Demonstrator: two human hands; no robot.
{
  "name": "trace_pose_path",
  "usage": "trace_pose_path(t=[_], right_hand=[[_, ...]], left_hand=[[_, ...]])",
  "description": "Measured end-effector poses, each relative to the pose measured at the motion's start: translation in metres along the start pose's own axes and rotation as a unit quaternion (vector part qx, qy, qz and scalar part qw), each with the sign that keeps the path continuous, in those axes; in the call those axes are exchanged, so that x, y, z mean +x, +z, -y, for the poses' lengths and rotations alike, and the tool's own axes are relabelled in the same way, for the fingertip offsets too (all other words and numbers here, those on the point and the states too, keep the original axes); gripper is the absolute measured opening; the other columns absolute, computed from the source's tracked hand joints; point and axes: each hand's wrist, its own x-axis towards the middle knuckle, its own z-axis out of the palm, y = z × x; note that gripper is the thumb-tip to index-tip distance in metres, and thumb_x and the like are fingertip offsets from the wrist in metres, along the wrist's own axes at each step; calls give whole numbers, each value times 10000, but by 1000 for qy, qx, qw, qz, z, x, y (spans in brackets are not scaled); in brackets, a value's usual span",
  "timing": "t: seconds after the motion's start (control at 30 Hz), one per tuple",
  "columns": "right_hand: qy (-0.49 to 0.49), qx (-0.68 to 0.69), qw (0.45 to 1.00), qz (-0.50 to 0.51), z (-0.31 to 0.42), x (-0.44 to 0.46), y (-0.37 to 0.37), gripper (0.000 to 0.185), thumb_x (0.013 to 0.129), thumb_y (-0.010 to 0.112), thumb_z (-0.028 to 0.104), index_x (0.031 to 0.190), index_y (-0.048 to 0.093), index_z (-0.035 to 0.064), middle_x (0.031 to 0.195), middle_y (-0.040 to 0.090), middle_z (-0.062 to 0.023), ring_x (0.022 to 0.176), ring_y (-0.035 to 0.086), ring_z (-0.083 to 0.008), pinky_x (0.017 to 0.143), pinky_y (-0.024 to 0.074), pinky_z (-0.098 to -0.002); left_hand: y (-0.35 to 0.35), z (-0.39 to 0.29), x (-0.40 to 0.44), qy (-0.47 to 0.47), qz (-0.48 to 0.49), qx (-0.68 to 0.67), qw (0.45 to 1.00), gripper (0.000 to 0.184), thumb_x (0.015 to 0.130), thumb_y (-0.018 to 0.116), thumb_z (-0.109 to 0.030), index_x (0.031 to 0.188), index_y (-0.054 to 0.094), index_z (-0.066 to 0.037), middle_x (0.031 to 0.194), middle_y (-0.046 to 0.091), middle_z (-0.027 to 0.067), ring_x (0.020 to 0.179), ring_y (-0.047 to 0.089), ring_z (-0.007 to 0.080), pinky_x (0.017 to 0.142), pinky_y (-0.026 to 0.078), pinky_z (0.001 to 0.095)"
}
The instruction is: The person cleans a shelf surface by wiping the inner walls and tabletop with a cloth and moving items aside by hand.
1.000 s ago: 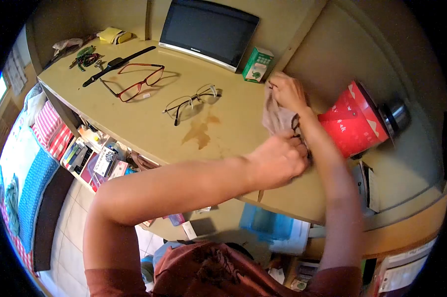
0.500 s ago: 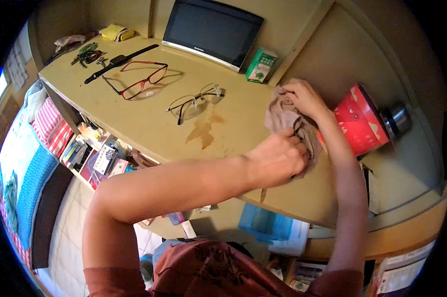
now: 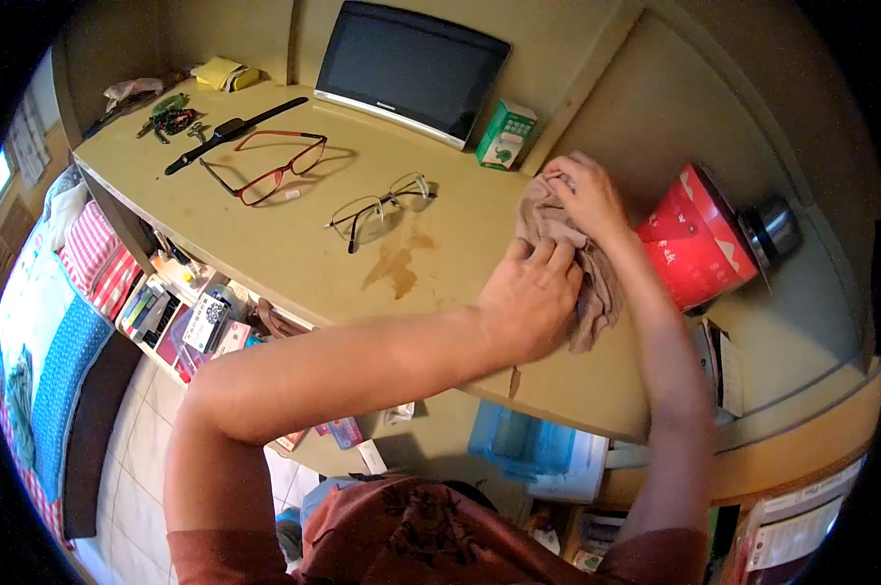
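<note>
Grasping a crumpled cloth [image 3: 599, 300] left of the red tub [image 3: 696, 244], pinching its far end with the right hand [image 3: 589, 200], nearer the tub, and clutching its side farther from the tub with the left hand [image 3: 530, 304]

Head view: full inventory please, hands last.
Flat desk: 1, tan, centre
Crumpled fabric cloth: 1, greyish pink, desk's right half
Flat rectangular screen: 1, black and silver, desk's back
Small box: 1, green and white, beside screen
Full-rimmed glasses: 1 pair, red and black, desk's left half
Thin-rimmed glasses: 1 pair, dark, mid-desk
Strapped watch: 1, black, behind full-rimmed glasses
Tapered container: 1, red, desk's right side
Patchy stain: 1, brown, before thin-rimmed glasses
Plastic bin: 1, blue, below desk
Bed: 1, blue and red covers, left
Small clutter: uncounted, mixed, shelves and desk's far left
Left hand: 1, bare, on cloth
Right hand: 1, bare, on cloth
</note>
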Motion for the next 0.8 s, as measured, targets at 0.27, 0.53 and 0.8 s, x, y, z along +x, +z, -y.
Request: trace_pose_path(t=[0.27, 0.53, 0.8], right_hand=[[-29, -137, 990, -10, 10, 23, 26, 129, 867, 615, 184, 956, 589, 95, 946, 631, -131, 889, 632, -397, 699, 505, -508], [6, -149, 989, 20, -1, 20, 19, 196, 855, 634, 206, 990, 586, 71, 968, 657, -155, 893, 640, -399, 726, 511, -501], [117, 78, 971, 192, -5, 6, -51, 466, 844, 546, 129, 1277, 529, -44, 1034, 648, -288, 1047, 642, -322, 890, 481, -367]], left_hand=[[5, 2, 1, 28, -38, 34, 998, 264, 790, 603, -227, 935, 636, -9, 1042, 576, 164, 1038, 563, 289, 908, 428, 420], [0, 3, 0, 26, -26, 18, 999, 236, 771, 619, -220, 902, 643, -25, 996, 579, 138, 998, 572, 280, 900, 430, 406], [-4, 0, 2, 58, 28, 19, 998, 280, 786, 621, -201, 1019, 679, -58, 1060, 616, 113, 1052, 574, 257, 912, 399, 418]])
